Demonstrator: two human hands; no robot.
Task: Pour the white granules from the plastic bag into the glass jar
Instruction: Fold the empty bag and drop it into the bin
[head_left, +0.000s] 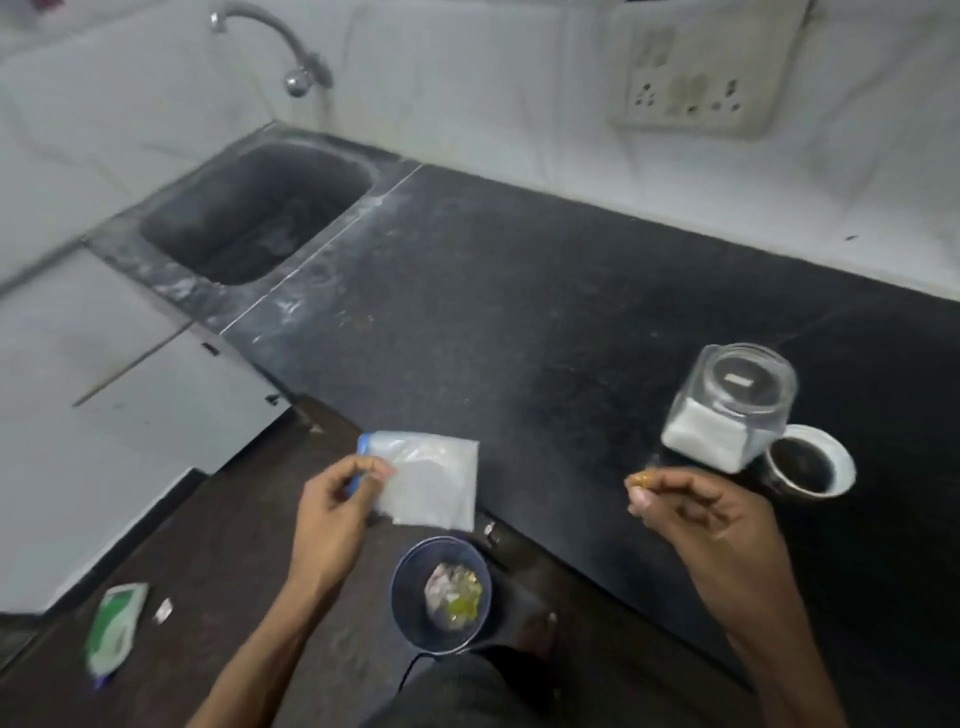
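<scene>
Left hand (332, 499) pinches the plastic bag (431, 480) by its blue edge. Right hand (696, 506), fingers curled on a small orange scrap, hovers beside the glass jar (727, 408) on the worktop (519, 291).

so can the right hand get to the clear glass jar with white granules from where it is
Probably yes. The right hand hovers just in front of the clear glass jar, with nothing between them. But its fingertips already pinch a small orange-brown object, so gripping the jar could be awkward.

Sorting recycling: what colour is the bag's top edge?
Blue, on the plastic bag in the left hand; head view.
</scene>
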